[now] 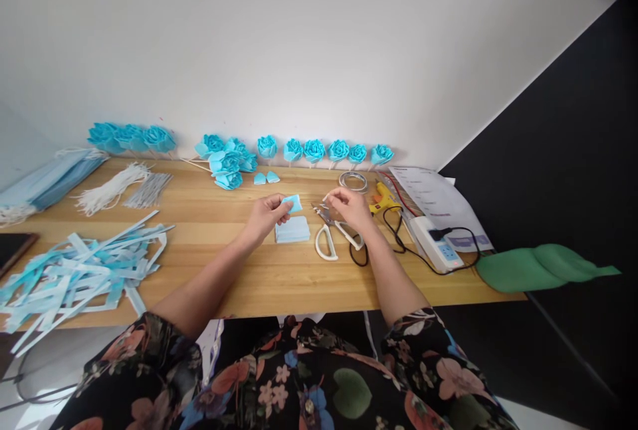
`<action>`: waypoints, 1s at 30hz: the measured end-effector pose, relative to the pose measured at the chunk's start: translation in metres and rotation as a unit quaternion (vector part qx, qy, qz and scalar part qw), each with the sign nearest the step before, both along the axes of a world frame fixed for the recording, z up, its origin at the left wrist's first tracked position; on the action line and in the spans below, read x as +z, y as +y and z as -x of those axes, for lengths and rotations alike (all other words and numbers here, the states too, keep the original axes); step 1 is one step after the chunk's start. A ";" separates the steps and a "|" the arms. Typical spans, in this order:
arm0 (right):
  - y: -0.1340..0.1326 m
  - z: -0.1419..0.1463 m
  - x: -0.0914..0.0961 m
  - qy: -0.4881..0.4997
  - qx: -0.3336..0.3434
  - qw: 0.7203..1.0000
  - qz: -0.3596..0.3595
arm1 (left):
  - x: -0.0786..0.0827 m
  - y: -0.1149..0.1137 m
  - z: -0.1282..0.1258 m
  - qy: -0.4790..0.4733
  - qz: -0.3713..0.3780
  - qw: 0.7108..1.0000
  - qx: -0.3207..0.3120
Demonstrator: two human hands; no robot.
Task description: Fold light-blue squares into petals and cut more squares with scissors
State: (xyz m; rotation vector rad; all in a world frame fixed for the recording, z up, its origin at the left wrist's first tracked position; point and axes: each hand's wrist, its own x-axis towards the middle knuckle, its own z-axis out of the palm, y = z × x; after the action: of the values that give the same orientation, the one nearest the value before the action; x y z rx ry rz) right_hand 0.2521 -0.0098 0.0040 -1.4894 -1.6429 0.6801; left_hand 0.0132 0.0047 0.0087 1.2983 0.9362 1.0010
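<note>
1. While the left hand [269, 214] holds one small blue piece [295, 203], its grip is a pinch, thumb on top and fingers beneath.
2. One right hand [350, 207] is close by, above one pair of scissors [327, 218] with two white handle loops; its fingertips draw near each other, but I cannot tell whether that grip pinches anything.
3. One stack [292, 230] of pale blue pieces lies on the surface [199, 207] just below the held piece; its layers are too thin to count.
4. Two small folded petals [260, 179] lie side by side beyond the left hand.
5. Six blue flowers [314, 150] stand spaced along the wall, three more [131, 137] are grouped at the far left, and between these groups lies one cluster [225, 163], whose overlapping blooms I cannot count surely.
6. One wire coil [353, 173] and one yellow glue gun [385, 199] are beyond and beside the right hand.
7. As for looks, the held piece is flat, small and four-sided, with a brighter blue face than the stack and a paler edge. It is raised in the air between the two hands, nearer the left, its near corner under the thumb.
</note>
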 end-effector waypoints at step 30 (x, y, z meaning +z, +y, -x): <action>-0.021 0.046 0.005 -0.171 0.103 0.903 -0.381 | 0.009 -0.011 -0.002 0.020 0.031 0.993 -0.114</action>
State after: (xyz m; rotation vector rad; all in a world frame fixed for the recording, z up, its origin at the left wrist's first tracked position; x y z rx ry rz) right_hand 0.2063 -0.0309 0.0086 -0.8873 -2.0259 -0.1585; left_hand 0.0156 -0.0067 0.0173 1.3431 0.8228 0.7662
